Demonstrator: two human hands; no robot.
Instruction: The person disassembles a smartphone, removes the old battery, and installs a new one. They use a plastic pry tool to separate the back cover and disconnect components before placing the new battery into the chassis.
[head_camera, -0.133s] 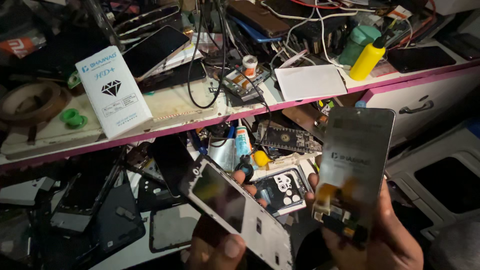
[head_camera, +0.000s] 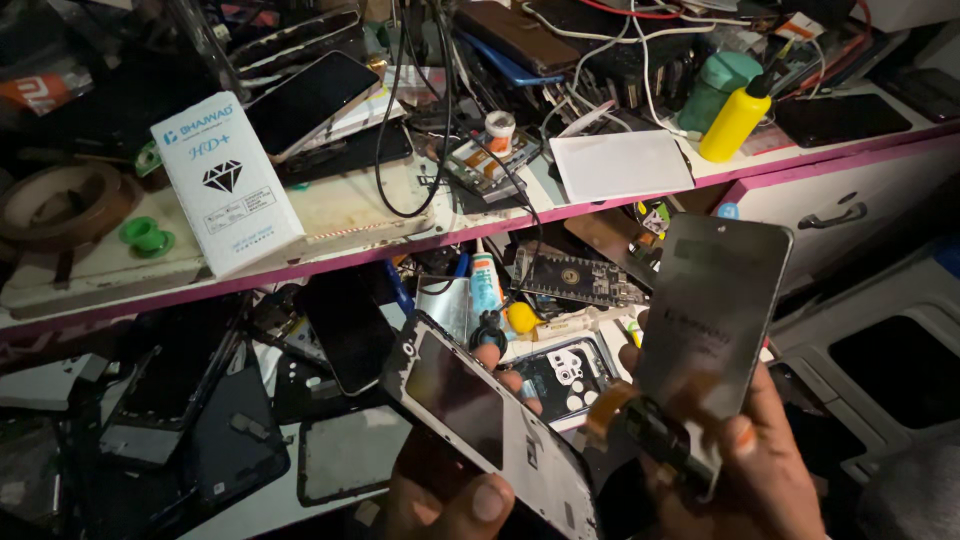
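A white-backed phone frame with a dark rectangular recess (head_camera: 490, 430) is held in the left hand (head_camera: 450, 495) low in the view, tilted so that its long edge runs down toward the right. The left grip is clamped on it, with the thumb pressed on the near face and a fingertip showing behind the upper edge. A grey, glossy phone display panel with an orange flex cable at its lower end (head_camera: 710, 320) is held nearly upright in the right hand (head_camera: 760, 470); the right grip is closed on its lower part, beside the cable. The two parts are near each other but not touching.

Behind them, a cluttered white surface with a pink front edge (head_camera: 400, 245) is seen. On it stand a white rectangular cardboard box with a diamond drawing (head_camera: 225, 185), a yellow plastic squeeze bottle with a black nozzle (head_camera: 735, 120) and a blank white card (head_camera: 620, 165). Below the surface, a heap of dark phone screens and frames (head_camera: 200, 400) is spread out.
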